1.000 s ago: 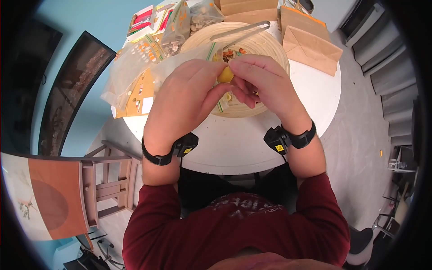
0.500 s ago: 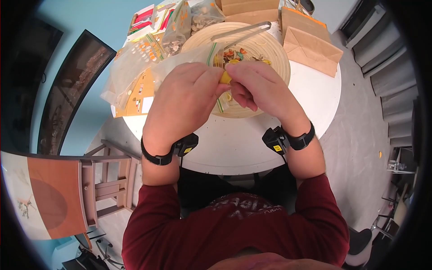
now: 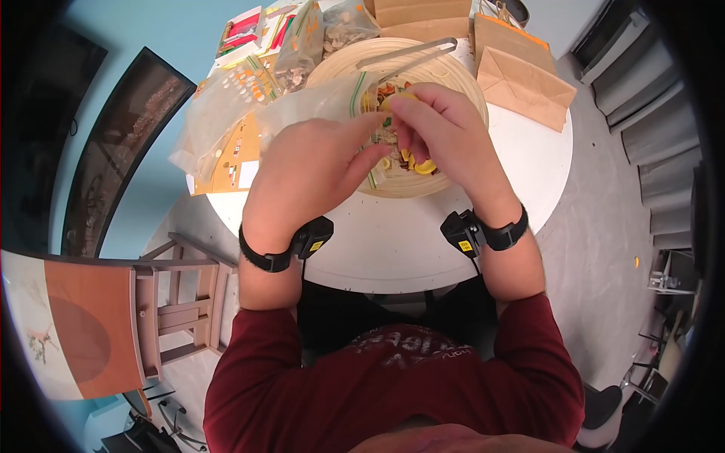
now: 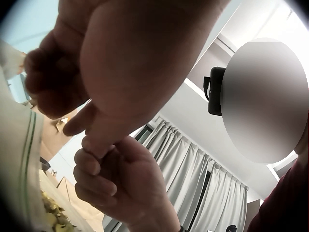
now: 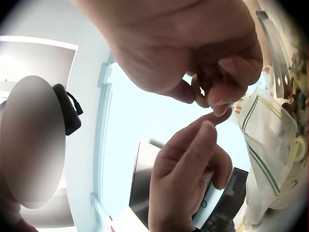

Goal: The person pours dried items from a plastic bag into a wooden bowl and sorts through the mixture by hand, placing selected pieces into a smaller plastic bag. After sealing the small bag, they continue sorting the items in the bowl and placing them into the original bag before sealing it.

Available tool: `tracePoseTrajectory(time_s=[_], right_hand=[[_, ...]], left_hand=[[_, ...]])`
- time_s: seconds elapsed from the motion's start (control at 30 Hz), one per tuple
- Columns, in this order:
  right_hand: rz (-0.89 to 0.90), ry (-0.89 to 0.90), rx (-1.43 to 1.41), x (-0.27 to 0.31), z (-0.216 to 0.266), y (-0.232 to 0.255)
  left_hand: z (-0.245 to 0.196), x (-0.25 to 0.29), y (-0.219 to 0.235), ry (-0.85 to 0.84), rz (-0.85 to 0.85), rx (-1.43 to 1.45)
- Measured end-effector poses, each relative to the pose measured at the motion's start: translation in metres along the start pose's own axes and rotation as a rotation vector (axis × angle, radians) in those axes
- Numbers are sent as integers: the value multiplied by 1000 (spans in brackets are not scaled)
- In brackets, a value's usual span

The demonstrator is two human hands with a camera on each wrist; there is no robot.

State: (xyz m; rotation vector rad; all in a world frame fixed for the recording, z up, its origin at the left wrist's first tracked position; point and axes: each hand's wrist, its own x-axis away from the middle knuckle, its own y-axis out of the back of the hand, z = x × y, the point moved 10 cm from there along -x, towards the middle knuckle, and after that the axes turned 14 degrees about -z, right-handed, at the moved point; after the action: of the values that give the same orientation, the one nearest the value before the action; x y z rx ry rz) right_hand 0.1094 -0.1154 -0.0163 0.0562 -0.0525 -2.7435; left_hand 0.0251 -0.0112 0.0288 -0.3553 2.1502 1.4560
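Thumb and fingers of the right hand (image 3: pixel 447 136) pinched a small, curved yellow piece (image 5: pixel 197 92) above the round bowl (image 3: pixel 470 90), that grip closed down on it. Left hand (image 3: pixel 302 167) had its grip open, thumb and forefinger parted, the forefinger reaching to the right fingertips; nothing could be seen held in it. Yellow slices (image 3: pixel 425 167) lay among brownish scraps toward the bowl's 5 o'clock, and metal tongs (image 3: pixel 404 51) crossed its 12 o'clock side. A clear zip bag (image 3: pixel 310 106) overlapped the bowl at 9 o'clock. Brown paper bags (image 3: pixel 521 83) stood on the white counter (image 3: pixel 529 158), beyond the bowl at 1 o'clock.
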Motion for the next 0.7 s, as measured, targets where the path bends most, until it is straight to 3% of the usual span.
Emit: tracePoseTrajectory(time_s=[0.2, 0.33, 0.43, 0.57, 0.7], right_hand=[[-102, 48, -83, -5, 0, 11], [-234, 120, -327, -1, 18, 25], [-403, 326, -466, 6, 35, 50], [-476, 551, -530, 19, 49, 64], [-254, 480, -94, 11, 37, 18]], left_hand=[[9, 8, -22, 24, 135, -98], [14, 3, -13, 55, 53, -134], [14, 0, 7, 80, -56, -133], [14, 1, 25, 100, -123, -107], [11, 1, 32, 62, -162, -129]])
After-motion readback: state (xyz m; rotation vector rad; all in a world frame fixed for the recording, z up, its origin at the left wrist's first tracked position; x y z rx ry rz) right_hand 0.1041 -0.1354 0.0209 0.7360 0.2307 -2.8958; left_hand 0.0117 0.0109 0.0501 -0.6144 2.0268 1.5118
